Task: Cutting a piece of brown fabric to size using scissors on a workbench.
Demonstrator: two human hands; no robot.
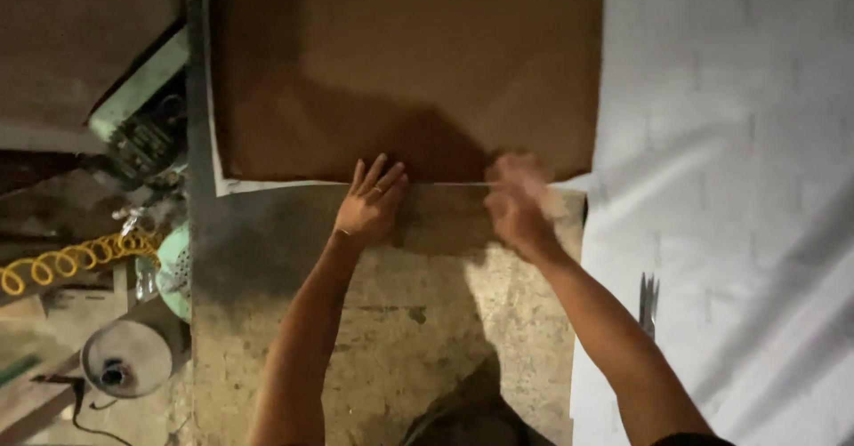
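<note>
On the worn table (391, 339), the left hand (372, 204) lies flat with fingers together at the near edge of the brown board (405, 64), which reaches toward twelve o'clock, while the blurred right hand (519, 201), at three o'clock of the left, touches the same edge, finger state unclear.

left hand (374, 201) flat on brown sheet (409, 64) edge | right hand (516, 201) blurred

Both bare arms are being stretched forward; the left hand (372, 201) is being pressed flat, fingers spread, while the right hand (519, 204) is blurred.
</note>
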